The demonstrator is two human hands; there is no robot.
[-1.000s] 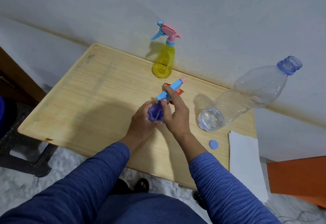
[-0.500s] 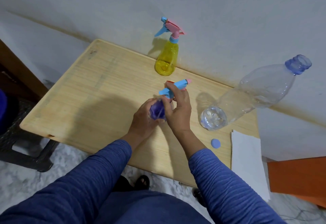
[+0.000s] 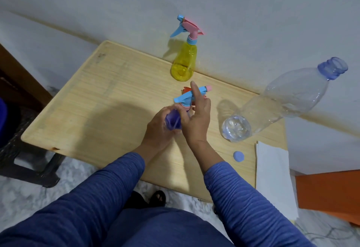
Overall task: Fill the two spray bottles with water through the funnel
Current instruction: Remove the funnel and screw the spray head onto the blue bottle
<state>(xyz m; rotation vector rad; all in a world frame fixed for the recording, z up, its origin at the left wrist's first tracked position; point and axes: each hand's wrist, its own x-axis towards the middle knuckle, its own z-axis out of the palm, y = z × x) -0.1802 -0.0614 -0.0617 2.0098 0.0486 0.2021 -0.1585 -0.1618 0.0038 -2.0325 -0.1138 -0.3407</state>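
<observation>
A purple spray bottle stands at the middle of the wooden table. My left hand grips its body. My right hand pinches the collar under the blue and pink spray head, with the index finger raised across the head. A red funnel peeks out behind the spray head, mostly hidden. A yellow spray bottle with a pink and blue head stands by the wall. A large clear water bottle stands uncapped at the right, with little water at its bottom.
A blue cap lies on the table near the front right. White paper overhangs the table's right edge. An orange object sits low at the right. A dark stool stands left of the table.
The spray head has turned between frames, its pink nozzle swinging further right. My right index finger has lifted across the head. The camera view has shifted slightly.
</observation>
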